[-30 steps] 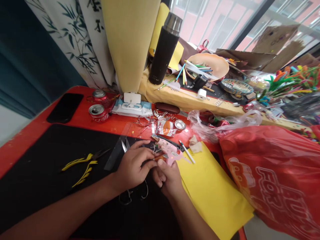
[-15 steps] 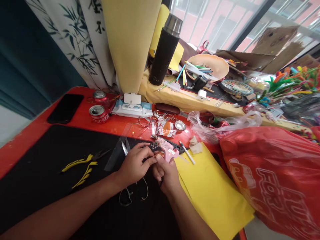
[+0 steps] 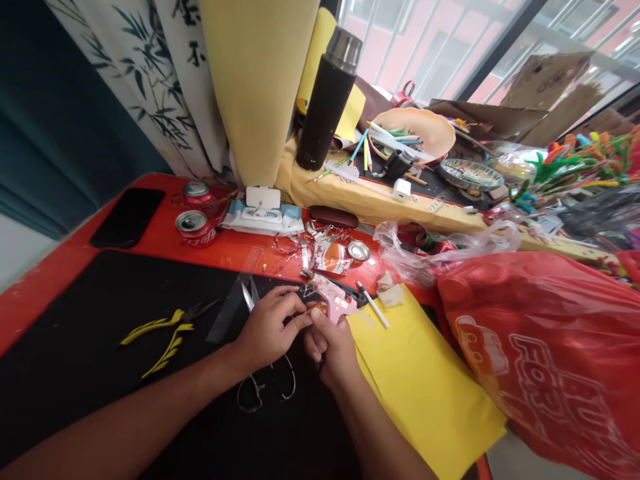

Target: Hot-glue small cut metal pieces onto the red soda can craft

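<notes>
My left hand (image 3: 273,327) is closed, with its thumb and index fingertips pinched against a small orange-brown piece (image 3: 317,308). My right hand (image 3: 333,347) grips that piece from the other side, thumb on top and the other fingers curled below. Most of the piece is hidden by the fingers, so its kind does not show. Just beyond the fingertips is a pink glue gun (image 3: 338,301). Scissors (image 3: 249,295) lie beneath my left hand, blades above it and handle loops below. A clear ruler (image 3: 233,300) rests to the left.
Yellow-handled pliers (image 3: 173,327) lie left on the black mat (image 3: 90,320). Yellow sheets (image 3: 430,387) and a white pen (image 3: 373,305) are right. A red plastic bag (image 3: 540,347) bulges beyond. Behind stand cans (image 3: 193,230), wipes (image 3: 265,217), cut can scraps (image 3: 331,257) and a thermos (image 3: 327,100).
The whole view has shifted very slightly. Both hands keep the same pinch on the small piece, and nothing else has visibly moved.
</notes>
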Action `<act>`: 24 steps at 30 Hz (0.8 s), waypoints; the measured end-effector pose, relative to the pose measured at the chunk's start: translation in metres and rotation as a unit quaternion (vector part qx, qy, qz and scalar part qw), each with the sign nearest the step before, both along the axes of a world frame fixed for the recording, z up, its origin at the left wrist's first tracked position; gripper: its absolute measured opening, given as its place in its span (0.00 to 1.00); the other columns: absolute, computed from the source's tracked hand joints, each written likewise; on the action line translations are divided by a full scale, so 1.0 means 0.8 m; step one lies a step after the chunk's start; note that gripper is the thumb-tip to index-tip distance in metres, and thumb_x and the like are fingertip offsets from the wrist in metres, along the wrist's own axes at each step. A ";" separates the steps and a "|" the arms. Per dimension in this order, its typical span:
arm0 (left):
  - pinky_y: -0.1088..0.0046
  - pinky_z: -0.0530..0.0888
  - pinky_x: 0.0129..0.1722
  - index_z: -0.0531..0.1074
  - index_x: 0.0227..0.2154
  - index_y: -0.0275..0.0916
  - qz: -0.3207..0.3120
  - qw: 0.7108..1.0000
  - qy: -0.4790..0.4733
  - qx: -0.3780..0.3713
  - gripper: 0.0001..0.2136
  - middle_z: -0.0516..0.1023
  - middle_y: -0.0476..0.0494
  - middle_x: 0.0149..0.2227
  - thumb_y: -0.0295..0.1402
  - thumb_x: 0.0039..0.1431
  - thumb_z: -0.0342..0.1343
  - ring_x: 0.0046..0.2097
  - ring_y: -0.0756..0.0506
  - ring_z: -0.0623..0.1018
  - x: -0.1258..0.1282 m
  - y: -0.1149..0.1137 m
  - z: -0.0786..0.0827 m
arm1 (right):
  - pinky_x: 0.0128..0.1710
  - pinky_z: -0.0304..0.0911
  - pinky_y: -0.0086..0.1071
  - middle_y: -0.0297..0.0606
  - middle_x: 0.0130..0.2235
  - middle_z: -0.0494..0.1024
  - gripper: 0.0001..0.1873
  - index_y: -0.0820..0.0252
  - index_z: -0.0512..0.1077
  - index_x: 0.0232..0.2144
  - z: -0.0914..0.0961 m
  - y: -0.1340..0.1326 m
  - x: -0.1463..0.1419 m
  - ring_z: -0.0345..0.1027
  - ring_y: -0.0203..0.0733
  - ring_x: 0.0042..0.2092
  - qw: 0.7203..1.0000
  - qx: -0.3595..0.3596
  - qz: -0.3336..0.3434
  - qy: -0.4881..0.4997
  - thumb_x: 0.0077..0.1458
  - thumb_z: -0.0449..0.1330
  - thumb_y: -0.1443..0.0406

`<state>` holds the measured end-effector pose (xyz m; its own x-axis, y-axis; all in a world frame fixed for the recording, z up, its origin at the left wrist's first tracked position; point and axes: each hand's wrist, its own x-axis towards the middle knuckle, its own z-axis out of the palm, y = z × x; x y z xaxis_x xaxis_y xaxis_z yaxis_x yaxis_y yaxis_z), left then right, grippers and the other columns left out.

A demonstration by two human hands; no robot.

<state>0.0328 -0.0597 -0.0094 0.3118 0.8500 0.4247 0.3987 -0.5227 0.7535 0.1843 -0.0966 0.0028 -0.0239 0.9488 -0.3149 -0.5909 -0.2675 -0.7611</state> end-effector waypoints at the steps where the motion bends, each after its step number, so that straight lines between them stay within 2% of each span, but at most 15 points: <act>1: 0.59 0.82 0.58 0.77 0.33 0.43 0.000 1.000 0.000 -0.001 0.08 0.86 0.46 0.33 0.31 0.72 0.61 0.50 0.38 0.86 0.000 0.000 0.000 | 0.13 0.45 0.21 0.16 0.13 0.57 0.27 0.62 0.77 0.31 0.000 0.000 0.000 0.47 0.26 0.13 1.000 0.000 0.000 0.000 0.51 0.82 0.47; 10: 0.60 0.82 0.58 0.76 0.33 0.44 -0.001 1.000 -0.010 -0.004 0.08 0.84 0.48 0.32 0.30 0.71 0.62 0.49 0.38 0.86 0.001 0.001 -0.001 | 0.13 0.45 0.21 0.16 0.13 0.57 0.27 0.61 0.77 0.31 0.001 0.000 0.000 0.47 0.26 0.13 1.000 -0.005 -0.002 0.003 0.51 0.82 0.47; 15: 0.60 0.81 0.58 0.76 0.32 0.44 -0.005 1.000 -0.010 0.002 0.09 0.83 0.48 0.31 0.31 0.72 0.61 0.45 0.40 0.86 0.002 0.001 0.001 | 0.13 0.46 0.21 0.16 0.13 0.57 0.27 0.60 0.75 0.29 0.002 -0.001 -0.001 0.47 0.26 0.13 1.000 -0.005 -0.005 0.002 0.51 0.82 0.48; 18: 0.61 0.81 0.56 0.76 0.32 0.43 -0.001 1.000 -0.010 -0.004 0.09 0.84 0.47 0.32 0.32 0.73 0.61 0.46 0.40 0.86 0.002 0.001 0.000 | 0.13 0.46 0.21 0.16 0.13 0.57 0.27 0.62 0.78 0.32 0.002 -0.001 0.000 0.47 0.26 0.13 1.000 -0.007 -0.003 0.001 0.51 0.82 0.47; 24: 0.62 0.82 0.52 0.76 0.32 0.44 0.002 0.999 -0.002 -0.039 0.09 0.85 0.46 0.33 0.33 0.72 0.61 0.48 0.38 0.86 0.002 0.002 -0.003 | 0.14 0.46 0.21 0.16 0.13 0.57 0.26 0.61 0.77 0.32 0.001 0.000 0.000 0.47 0.26 0.13 1.000 -0.007 -0.005 -0.001 0.52 0.81 0.47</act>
<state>0.0340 -0.0580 -0.0117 0.3071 0.8818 0.3580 0.3970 -0.4606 0.7939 0.1842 -0.0966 0.0033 -0.0142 0.9444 -0.3285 -0.5918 -0.2727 -0.7586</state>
